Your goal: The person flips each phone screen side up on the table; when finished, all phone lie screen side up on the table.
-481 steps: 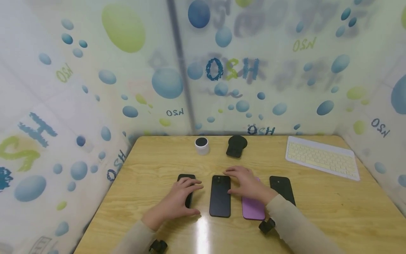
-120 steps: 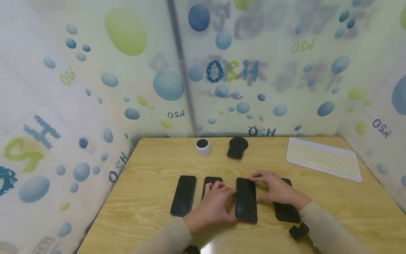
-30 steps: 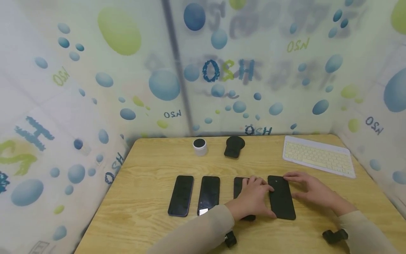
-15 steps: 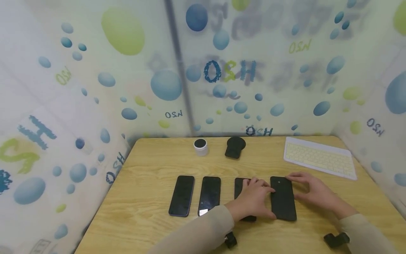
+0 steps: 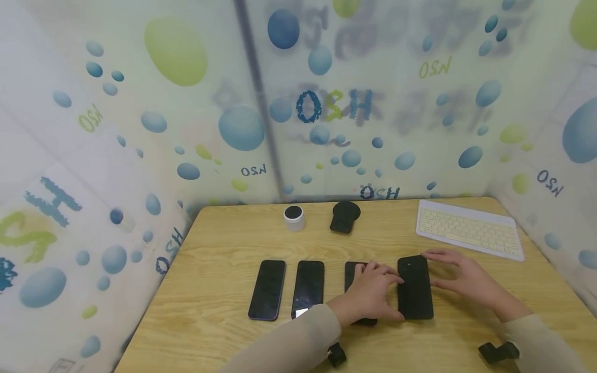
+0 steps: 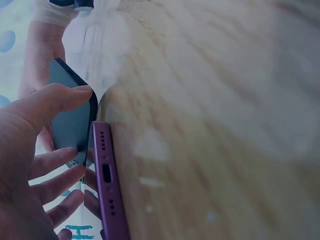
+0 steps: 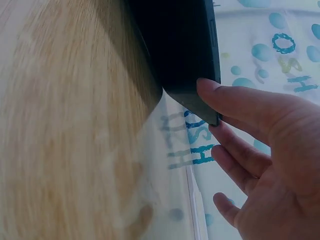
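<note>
A black smartphone (image 5: pixel 415 290) at the right end of a row lies back up, its camera at the far end. Both wrist views show it tilted, one long edge raised off the table. My right hand (image 5: pixel 466 277) pinches the raised right edge near the far corner, thumb (image 7: pixel 212 92) on one face. With the thumb at the near corner and fingertips farther along, my left hand (image 5: pixel 370 292) holds the left edge. Under that hand, partly hidden, lies a purple-edged smartphone (image 6: pixel 109 185), screen up. Two more smartphones, one leftmost (image 5: pixel 267 290) and one beside it (image 5: pixel 309 282), lie screen up.
Toward the back of the wooden table (image 5: pixel 224 243) stand a small white cylinder with a dark top (image 5: pixel 294 218) and a black round-headed object (image 5: pixel 345 217). A white keyboard (image 5: pixel 468 229) lies at the back right. Printed curtains (image 5: pixel 396 119) surround the table.
Earlier, phones lay back up, one purple; three now show dark screens. Both hands have moved right along the row to the last phone. In the last half second its right edge has risen.
</note>
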A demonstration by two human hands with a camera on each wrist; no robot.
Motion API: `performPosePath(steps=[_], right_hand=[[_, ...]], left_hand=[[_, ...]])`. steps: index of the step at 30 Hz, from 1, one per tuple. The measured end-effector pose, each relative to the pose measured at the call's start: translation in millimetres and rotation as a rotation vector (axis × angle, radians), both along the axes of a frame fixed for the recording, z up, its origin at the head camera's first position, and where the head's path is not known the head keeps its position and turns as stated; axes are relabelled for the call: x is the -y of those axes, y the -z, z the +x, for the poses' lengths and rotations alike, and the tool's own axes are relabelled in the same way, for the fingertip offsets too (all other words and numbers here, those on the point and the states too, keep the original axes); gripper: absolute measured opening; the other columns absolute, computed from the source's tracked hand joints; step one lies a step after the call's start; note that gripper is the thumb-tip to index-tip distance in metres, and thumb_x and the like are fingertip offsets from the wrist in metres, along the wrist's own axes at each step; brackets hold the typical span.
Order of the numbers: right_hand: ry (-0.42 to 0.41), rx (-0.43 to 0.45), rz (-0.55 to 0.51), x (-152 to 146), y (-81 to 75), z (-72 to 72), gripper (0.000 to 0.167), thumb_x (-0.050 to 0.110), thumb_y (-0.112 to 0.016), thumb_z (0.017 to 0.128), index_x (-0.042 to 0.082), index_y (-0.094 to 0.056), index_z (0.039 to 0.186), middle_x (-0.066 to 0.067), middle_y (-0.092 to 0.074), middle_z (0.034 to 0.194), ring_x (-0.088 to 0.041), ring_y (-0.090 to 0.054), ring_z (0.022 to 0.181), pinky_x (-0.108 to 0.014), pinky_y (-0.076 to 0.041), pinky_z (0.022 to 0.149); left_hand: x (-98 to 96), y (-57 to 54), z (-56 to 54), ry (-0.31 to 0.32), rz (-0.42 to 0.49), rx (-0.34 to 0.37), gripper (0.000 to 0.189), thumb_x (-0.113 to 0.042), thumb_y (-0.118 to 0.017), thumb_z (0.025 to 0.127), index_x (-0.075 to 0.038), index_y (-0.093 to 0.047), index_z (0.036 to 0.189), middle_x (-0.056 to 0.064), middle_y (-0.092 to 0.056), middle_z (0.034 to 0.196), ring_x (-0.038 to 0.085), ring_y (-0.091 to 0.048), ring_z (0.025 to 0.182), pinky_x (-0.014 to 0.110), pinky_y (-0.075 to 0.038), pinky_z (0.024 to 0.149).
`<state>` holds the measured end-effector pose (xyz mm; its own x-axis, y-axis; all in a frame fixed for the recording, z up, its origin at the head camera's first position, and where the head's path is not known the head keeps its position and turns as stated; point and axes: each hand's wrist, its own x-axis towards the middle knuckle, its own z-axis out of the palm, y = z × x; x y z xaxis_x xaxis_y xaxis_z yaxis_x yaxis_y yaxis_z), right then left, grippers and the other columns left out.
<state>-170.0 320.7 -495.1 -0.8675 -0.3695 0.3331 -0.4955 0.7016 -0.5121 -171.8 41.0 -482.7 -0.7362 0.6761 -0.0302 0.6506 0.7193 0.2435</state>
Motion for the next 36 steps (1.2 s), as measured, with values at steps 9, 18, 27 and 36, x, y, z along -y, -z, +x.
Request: performPosePath(steps=[9, 18, 27, 36], right_hand=[[-0.007, -0.003, -0.065, 7.0, -4.5, 1.6, 0.064, 0.017, -0.091, 0.077, 0.013, -0.068, 0.136, -0.019, -0.065, 0.136, 0.022, -0.035, 0.125, 0.0, -0.029, 0.097], [-0.016, -0.001, -0.062, 15.2, -12.4, 2.5, 0.063, 0.023, -0.089, 0.08, 0.015, -0.067, 0.138, -0.017, -0.065, 0.138, 0.022, -0.035, 0.127, -0.001, -0.03, 0.097], [-0.038, -0.02, -0.053, 27.0, -14.5, 2.5, 0.067, 0.024, -0.09, 0.079, 0.015, -0.065, 0.14, -0.014, -0.064, 0.139, -0.004, -0.05, 0.129, -0.006, -0.034, 0.098], [-0.015, 0.008, -0.01, 32.9, -15.1, 0.4, 0.07, 0.03, -0.089, 0.08, 0.021, -0.062, 0.144, -0.01, -0.06, 0.144, -0.014, -0.05, 0.132, -0.041, -0.05, 0.096]], left_hand=[[1.3, 2.9, 0.9, 0.007, 0.036, 0.03, 0.07, -0.068, -0.081, 0.076, -0.041, -0.061, 0.137, -0.02, -0.057, 0.144, 0.006, -0.043, 0.116, 0.033, -0.028, 0.089], [3.3, 4.0, -0.4, 0.014, 0.104, 0.07, 0.072, -0.068, -0.081, 0.076, -0.041, -0.058, 0.138, -0.022, -0.057, 0.143, 0.006, -0.044, 0.117, 0.033, -0.028, 0.09], [6.6, -0.8, -3.0, 0.021, 0.163, 0.101, 0.076, -0.066, -0.082, 0.076, -0.041, -0.054, 0.143, -0.024, -0.053, 0.148, 0.009, -0.044, 0.124, 0.034, -0.027, 0.092], [10.2, -7.1, -4.8, 0.029, 0.211, 0.101, 0.082, -0.063, -0.083, 0.077, -0.041, -0.048, 0.147, -0.025, -0.051, 0.149, 0.009, -0.044, 0.124, 0.034, -0.027, 0.094]])
